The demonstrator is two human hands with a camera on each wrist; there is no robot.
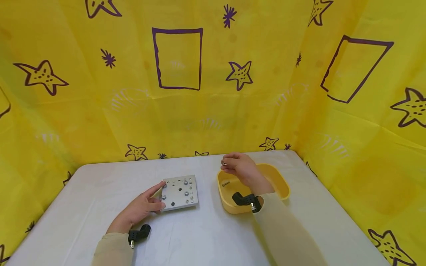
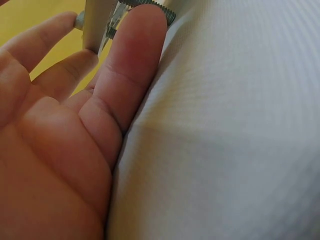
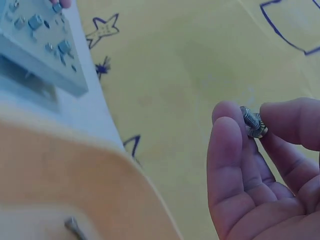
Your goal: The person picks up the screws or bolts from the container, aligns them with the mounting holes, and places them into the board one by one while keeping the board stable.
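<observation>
A square metal plate [image 1: 178, 195] with holes and several bolts in its top stands over the white table at centre left. My left hand [image 1: 141, 205] grips its left edge, fingertips at a bolt head on top. In the left wrist view one finger lies under the plate beside a threaded bolt shank [image 2: 171, 18]. My right hand [image 1: 242, 170] is raised over the far left rim of a yellow bin [image 1: 235, 209]. Between thumb and fingertips it pinches a short bolt [image 3: 251, 118] with a toothed ring around it.
Another bolt [image 1: 226, 183] lies inside the yellow bin, near its left wall. A white cloth covers the table [image 1: 213, 236]. Yellow patterned curtains [image 1: 206, 125] hang along the back and both sides of the table.
</observation>
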